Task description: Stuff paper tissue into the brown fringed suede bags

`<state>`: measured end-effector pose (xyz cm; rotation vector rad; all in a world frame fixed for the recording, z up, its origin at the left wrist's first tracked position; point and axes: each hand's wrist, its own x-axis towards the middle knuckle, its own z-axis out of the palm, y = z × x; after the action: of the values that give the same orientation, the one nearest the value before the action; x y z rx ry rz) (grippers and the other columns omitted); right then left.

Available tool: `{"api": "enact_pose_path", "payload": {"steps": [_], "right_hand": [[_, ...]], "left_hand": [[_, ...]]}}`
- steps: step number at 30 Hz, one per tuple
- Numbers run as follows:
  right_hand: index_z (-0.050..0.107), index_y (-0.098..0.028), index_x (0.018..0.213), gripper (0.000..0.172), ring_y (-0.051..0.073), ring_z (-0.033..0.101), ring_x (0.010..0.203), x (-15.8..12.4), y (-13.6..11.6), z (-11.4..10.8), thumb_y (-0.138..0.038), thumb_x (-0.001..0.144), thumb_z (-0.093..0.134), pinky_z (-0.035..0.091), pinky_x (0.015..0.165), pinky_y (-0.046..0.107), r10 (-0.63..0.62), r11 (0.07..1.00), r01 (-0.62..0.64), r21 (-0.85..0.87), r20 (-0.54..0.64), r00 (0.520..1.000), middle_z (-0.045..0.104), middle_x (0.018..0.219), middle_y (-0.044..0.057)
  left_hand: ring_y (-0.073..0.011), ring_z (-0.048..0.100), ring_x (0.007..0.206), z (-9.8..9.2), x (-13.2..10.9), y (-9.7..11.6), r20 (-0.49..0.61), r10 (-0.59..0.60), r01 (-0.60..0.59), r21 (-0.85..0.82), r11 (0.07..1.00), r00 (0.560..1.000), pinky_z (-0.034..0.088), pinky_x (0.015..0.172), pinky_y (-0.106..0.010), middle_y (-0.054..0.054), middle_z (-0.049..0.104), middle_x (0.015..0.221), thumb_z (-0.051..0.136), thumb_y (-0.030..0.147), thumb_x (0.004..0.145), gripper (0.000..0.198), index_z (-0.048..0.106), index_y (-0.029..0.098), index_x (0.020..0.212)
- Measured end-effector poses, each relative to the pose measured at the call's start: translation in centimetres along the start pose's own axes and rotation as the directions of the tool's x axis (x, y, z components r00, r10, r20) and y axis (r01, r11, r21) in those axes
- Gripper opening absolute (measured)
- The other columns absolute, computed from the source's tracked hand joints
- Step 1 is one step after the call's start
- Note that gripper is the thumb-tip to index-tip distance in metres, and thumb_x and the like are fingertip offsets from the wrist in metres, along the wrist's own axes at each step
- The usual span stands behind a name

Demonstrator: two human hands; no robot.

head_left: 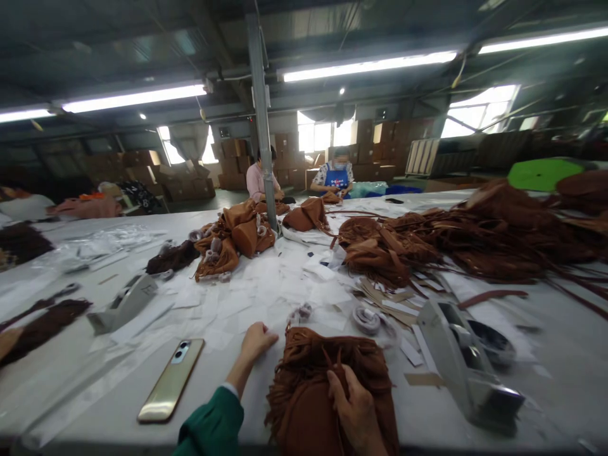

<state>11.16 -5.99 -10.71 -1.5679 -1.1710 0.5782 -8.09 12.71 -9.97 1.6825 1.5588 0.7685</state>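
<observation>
A brown fringed bag (304,405) lies at the table's front edge, its round-edged flap toward me. My right hand (354,402) rests over the bag and is closed on its thin brown drawstring (335,360), whose pointed ends stick up past the fingers. To the left of the bag, just off its upper corner, is my left hand (258,342). Its fingers are curled together, and whatever is in them cannot be made out. A wrapped strap bundle (300,313) sits at the bag's top edge, and a coiled wrapped strap (367,318) lies beyond its right corner.
A phone (171,380) lies to the left. Grey tape dispensers stand at right (468,361) and left (126,304). Paper scraps (266,285) cover the middle. Brown bags (498,234) are heaped at right, near a metal post (263,126). Two people sit across the table.
</observation>
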Motion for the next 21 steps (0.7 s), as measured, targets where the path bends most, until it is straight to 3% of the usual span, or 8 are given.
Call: {"api": "enact_pose_path", "payload": {"steps": [3, 6, 10, 12, 14, 16, 19, 21], "right_hand": [[0.056, -0.02, 0.095, 0.041, 0.019, 0.06, 0.055, -0.1, 0.1, 0.0, -0.058, 0.09, 0.042, 0.043, 0.051, 0.026, 0.001, 1.0, -0.001, 0.006, -0.009, 1.0, 0.062, 0.065, 0.001], [0.056, -0.019, 0.095, 0.04, 0.019, 0.06, 0.054, -0.1, 0.3, 0.1, -0.057, 0.09, 0.043, 0.044, 0.052, 0.026, -0.008, 1.0, 0.008, 0.0, -0.019, 1.0, 0.061, 0.064, 0.0], [0.058, -0.018, 0.098, 0.04, 0.021, 0.064, 0.062, 0.0, 0.3, 0.1, -0.055, 0.09, 0.045, 0.047, 0.058, 0.027, -0.021, 1.0, 0.021, -0.008, -0.038, 0.999, 0.065, 0.069, 0.002], [0.059, -0.018, 0.099, 0.038, 0.022, 0.065, 0.07, 0.0, 0.1, 0.0, -0.053, 0.09, 0.046, 0.049, 0.064, 0.027, -0.035, 0.999, 0.036, 0.005, -0.049, 0.998, 0.067, 0.076, 0.004], [0.06, -0.019, 0.101, 0.036, 0.023, 0.066, 0.078, 0.0, -0.3, -0.3, -0.05, 0.09, 0.048, 0.05, 0.07, 0.028, -0.053, 0.998, 0.054, 0.02, -0.056, 0.997, 0.069, 0.083, 0.005], [0.061, -0.019, 0.102, 0.033, 0.023, 0.066, 0.083, -0.2, -0.7, -0.6, -0.047, 0.091, 0.049, 0.05, 0.074, 0.028, -0.068, 0.997, 0.07, 0.044, -0.04, 0.997, 0.069, 0.089, 0.006], [0.062, -0.018, 0.109, 0.033, 0.024, 0.064, 0.092, -0.5, -1.1, -1.1, -0.042, 0.09, 0.049, 0.05, 0.082, 0.031, -0.078, 0.991, 0.078, 0.108, -0.006, 0.997, 0.069, 0.1, 0.008], [0.062, -0.016, 0.114, 0.037, 0.026, 0.062, 0.1, -0.4, -1.0, -1.3, -0.04, 0.088, 0.051, 0.05, 0.088, 0.034, -0.067, 0.985, 0.066, 0.161, 0.001, 0.998, 0.068, 0.108, 0.01]], "left_hand": [[-0.0259, 0.056, 0.085, -0.2, -0.4, 0.2, -0.026, 0.012, -0.015, -0.127, 0.992, 1.0, 0.041, 0.075, -0.032, -0.002, 0.055, 0.07, 0.07, 0.019, 0.052, 0.023, 0.051, 0.018, 0.065], [-0.0225, 0.058, 0.082, -0.9, -1.5, 0.7, -0.036, -0.004, -0.008, -0.34, 0.941, 0.999, 0.045, 0.073, -0.031, -0.003, 0.059, 0.078, 0.069, 0.024, 0.057, 0.029, 0.054, 0.017, 0.08], [-0.0205, 0.063, 0.078, -1.9, -4.1, 2.5, 0.054, -0.009, 0.04, -0.619, 0.785, 0.999, 0.052, 0.072, -0.032, -0.007, 0.065, 0.089, 0.066, 0.036, 0.066, 0.038, 0.055, 0.016, 0.097], [-0.0225, 0.065, 0.086, -1.7, -5.8, 4.0, 0.158, 0.004, 0.121, -0.774, 0.621, 0.987, 0.054, 0.077, -0.034, -0.009, 0.067, 0.093, 0.065, 0.033, 0.068, 0.033, 0.058, 0.015, 0.094], [-0.0235, 0.066, 0.09, -0.7, -7.7, 5.3, 0.335, 0.034, 0.298, -0.874, 0.384, 0.941, 0.055, 0.077, -0.032, -0.01, 0.069, 0.095, 0.065, 0.029, 0.069, 0.028, 0.062, 0.013, 0.092], [-0.0203, 0.067, 0.082, 0.9, -9.3, 6.2, 0.526, 0.079, 0.494, -0.833, 0.251, 0.847, 0.055, 0.071, -0.028, -0.008, 0.07, 0.09, 0.066, 0.025, 0.069, 0.024, 0.065, 0.012, 0.09], [-0.0157, 0.065, 0.069, 3.6, -10.7, 6.2, 0.685, 0.096, 0.624, -0.706, 0.335, 0.722, 0.052, 0.06, -0.023, -0.006, 0.07, 0.082, 0.07, 0.016, 0.065, 0.026, 0.067, 0.011, 0.09], [-0.017, 0.064, 0.065, 4.8, -11.0, 5.7, 0.723, 0.108, 0.639, -0.662, 0.392, 0.682, 0.05, 0.057, -0.024, -0.006, 0.07, 0.079, 0.07, 0.01, 0.06, 0.033, 0.068, 0.01, 0.093]]}}
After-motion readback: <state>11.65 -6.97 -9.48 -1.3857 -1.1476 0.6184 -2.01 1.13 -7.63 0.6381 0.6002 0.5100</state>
